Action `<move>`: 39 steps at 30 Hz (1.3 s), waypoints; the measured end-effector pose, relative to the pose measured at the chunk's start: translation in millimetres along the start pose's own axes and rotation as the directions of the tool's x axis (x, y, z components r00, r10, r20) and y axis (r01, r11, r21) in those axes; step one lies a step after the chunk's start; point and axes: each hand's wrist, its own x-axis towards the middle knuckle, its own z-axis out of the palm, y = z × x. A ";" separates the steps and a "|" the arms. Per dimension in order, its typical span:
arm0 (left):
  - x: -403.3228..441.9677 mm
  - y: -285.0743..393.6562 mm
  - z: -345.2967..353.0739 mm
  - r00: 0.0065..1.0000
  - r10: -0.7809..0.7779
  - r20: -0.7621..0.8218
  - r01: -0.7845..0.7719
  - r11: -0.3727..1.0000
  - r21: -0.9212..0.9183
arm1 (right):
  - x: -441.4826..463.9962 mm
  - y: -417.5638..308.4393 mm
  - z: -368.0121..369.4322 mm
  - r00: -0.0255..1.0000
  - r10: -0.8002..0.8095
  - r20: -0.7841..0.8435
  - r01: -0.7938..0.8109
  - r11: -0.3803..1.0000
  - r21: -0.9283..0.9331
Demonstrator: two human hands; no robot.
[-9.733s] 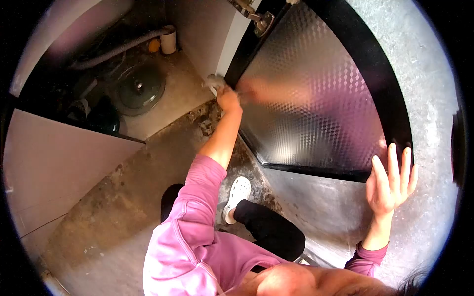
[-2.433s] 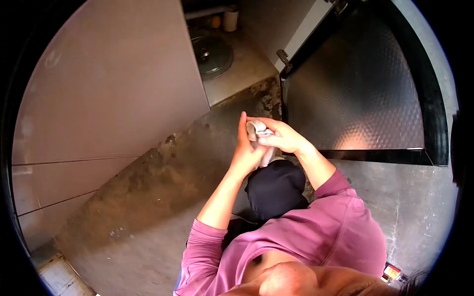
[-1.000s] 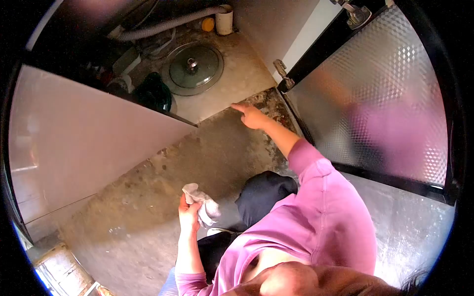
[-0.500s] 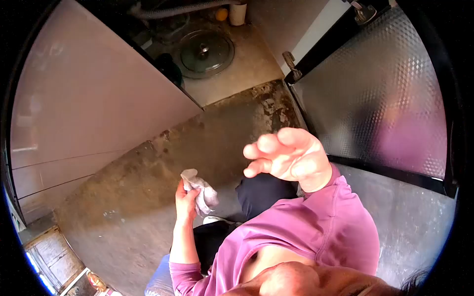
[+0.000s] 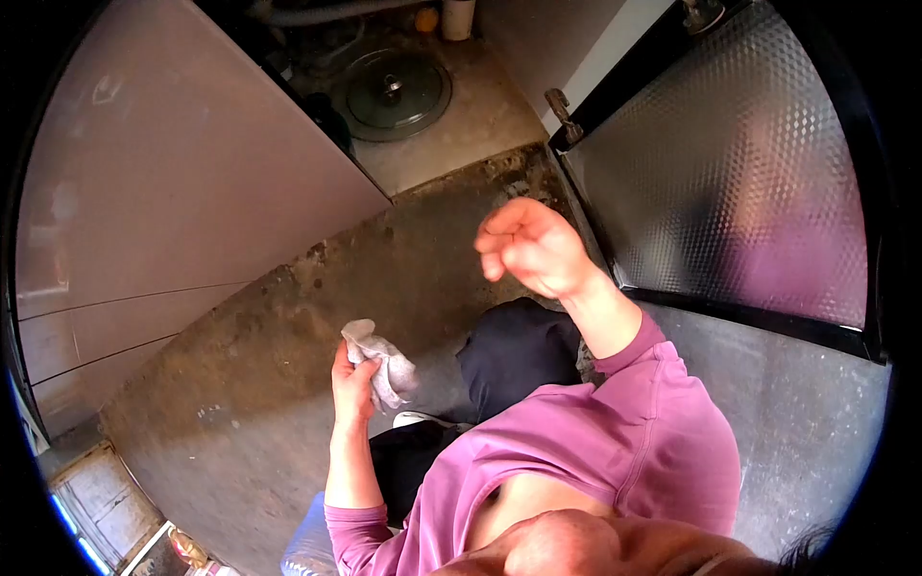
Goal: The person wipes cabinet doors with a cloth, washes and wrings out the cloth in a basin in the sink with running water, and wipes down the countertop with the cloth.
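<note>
A whitish-grey rag (image 5: 392,370) hangs crumpled in my left hand (image 5: 353,384), its thumb and fingers closed on it. My right hand (image 5: 534,248) is raised over the floor beyond my knee, its fingers loosely curled and a little apart from the thumb, with nothing visible in it. Nearest to that hand on the right is a cabinet door (image 5: 711,182) with a textured, shiny panel in a black frame. It stands swung out on metal hinges. A blurred pink reflection shows in its panel.
A pale door panel (image 5: 173,182) stands at the left. Inside the cabinet are a round glass lid (image 5: 396,94), an orange round thing (image 5: 426,19), a white cup-like container (image 5: 458,19) and a grey hose (image 5: 331,12). The concrete floor (image 5: 259,384) is stained.
My right hand has moved forward, away from my body, and its fingers have curled more. My left hand keeps its hold on the rag, with only a slight shift.
</note>
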 end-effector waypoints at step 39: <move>-3.2 11.5 4.2 0.994 0.074 0.084 -0.067 0.994 -0.081 | -255.5 23.6 -154.7 0.152 -0.023 -0.988 -0.466 0.880 -0.093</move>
